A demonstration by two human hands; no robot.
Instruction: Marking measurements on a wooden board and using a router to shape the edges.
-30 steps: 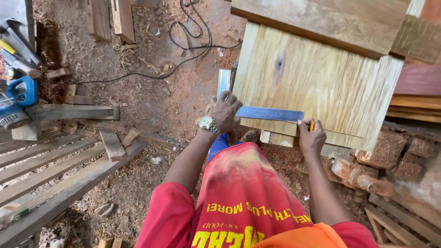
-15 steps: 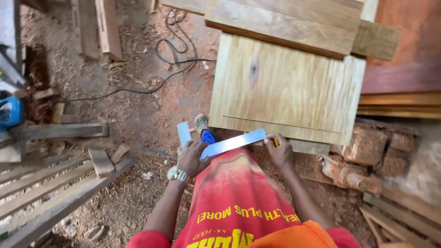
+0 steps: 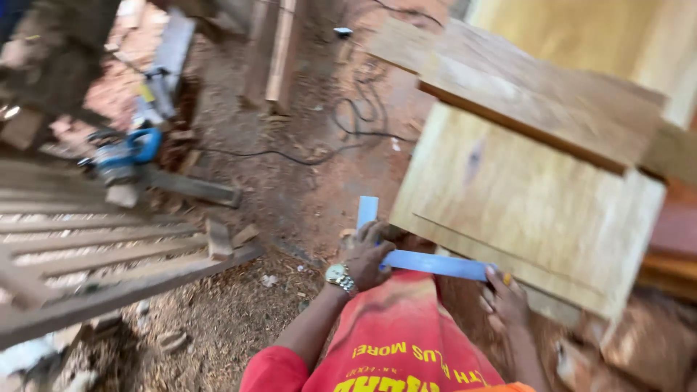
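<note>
The fingers [image 3: 377, 234] of the left hand [image 3: 367, 255] are curled around the corner of a blue metal square [image 3: 425, 261], gripping it where the short arm, which points away from the person, meets the long arm running to the right. The right hand [image 3: 506, 299] rests at the far end of that long arm, its fingers loosely bent with a small yellow pencil tip [image 3: 507, 278] showing between them; how firmly they pinch it cannot be told through the blur. The square lies just at the near edge of a pale wooden board [image 3: 534, 203], below a thin line already drawn across the wood. To do this well, I judge the short arm should sit flush against the board's left edge while the left hand presses down, so the long arm stays true and the pencil can run along it without the square slipping. A second board [image 3: 523, 98] overlaps the far side of the first, so that way is closed, and stacked timber [image 3: 671, 265] crowds the right. Open dirt ground [image 3: 305, 196] lies to the left, crossed farther off by a black cable [image 3: 319, 152], with a blue power tool [image 3: 123, 156] and wooden slats [image 3: 109, 247] well apart on the left.
</note>
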